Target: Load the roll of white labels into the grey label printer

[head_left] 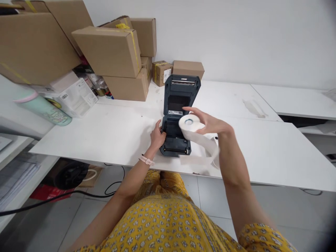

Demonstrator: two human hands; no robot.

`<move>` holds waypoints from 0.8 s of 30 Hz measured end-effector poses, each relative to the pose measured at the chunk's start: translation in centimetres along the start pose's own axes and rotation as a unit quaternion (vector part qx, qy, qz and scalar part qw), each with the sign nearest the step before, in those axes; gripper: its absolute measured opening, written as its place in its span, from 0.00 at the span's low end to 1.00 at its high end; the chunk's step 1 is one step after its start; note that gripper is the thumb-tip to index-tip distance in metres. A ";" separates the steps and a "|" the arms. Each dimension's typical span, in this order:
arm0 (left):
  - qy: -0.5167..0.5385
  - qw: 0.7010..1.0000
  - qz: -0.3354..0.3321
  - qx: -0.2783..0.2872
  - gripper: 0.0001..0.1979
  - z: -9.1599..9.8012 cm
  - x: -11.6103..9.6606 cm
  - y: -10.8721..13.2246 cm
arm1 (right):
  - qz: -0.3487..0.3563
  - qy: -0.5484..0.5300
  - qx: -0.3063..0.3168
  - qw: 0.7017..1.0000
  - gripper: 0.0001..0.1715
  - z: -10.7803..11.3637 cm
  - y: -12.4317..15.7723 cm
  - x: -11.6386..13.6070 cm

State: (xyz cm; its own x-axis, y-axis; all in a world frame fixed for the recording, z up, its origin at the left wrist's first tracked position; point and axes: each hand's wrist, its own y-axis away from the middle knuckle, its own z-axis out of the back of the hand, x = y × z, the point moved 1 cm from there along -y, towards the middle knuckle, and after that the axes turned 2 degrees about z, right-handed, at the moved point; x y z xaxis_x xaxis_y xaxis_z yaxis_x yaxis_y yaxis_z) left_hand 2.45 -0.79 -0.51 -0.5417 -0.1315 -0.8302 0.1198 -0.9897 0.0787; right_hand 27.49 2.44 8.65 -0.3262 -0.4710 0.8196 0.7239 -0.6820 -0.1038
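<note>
A dark label printer [175,144] stands on the white table with its lid [181,92] raised, so its inner bay shows. My left hand [158,135] grips the printer's left side, the thumb over the edge of the bay. In my right hand [207,120] is a roll of white labels [187,122], held just above the bay's right side with its core facing me. A loose strip [203,141] hangs from the roll and curls down to the right of the printer, onto the table's front part.
Cardboard boxes [107,52] are stacked at the back left, with smaller boxes [188,68] behind the printer. A mint-green bottle [46,108] leans near a white carton [75,98] on the left. The white table [110,134] ends close to my body. A black cable [86,193] crosses below it.
</note>
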 end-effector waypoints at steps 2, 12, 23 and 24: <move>0.003 1.000 0.000 -0.005 0.40 -0.1 0.1 0.0 | -0.015 0.004 -0.031 0.999 0.61 1.3 2.4 -0.1; 0.013 1.000 0.004 -0.007 0.39 -0.2 0.4 -0.1 | -0.145 0.001 -0.094 0.985 0.49 -1.6 5.5 -7.9; -0.001 1.000 0.000 -0.015 0.38 -0.4 0.5 -0.4 | -0.241 -0.070 -0.246 0.936 0.35 1.2 14.6 -10.2; 0.000 1.000 -0.001 -0.013 0.38 -0.4 0.5 -0.4 | -0.245 -0.067 -0.238 0.937 0.34 0.6 15.1 -10.9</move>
State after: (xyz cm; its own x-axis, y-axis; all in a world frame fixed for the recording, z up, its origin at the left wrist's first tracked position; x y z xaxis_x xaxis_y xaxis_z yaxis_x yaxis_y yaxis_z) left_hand 2.41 -0.45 -1.18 -0.5420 -0.1294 -0.8304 0.1409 -0.9881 0.0620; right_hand 42.33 -2.36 -1.54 -0.4462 0.0172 0.8948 0.1435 -0.9855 0.0905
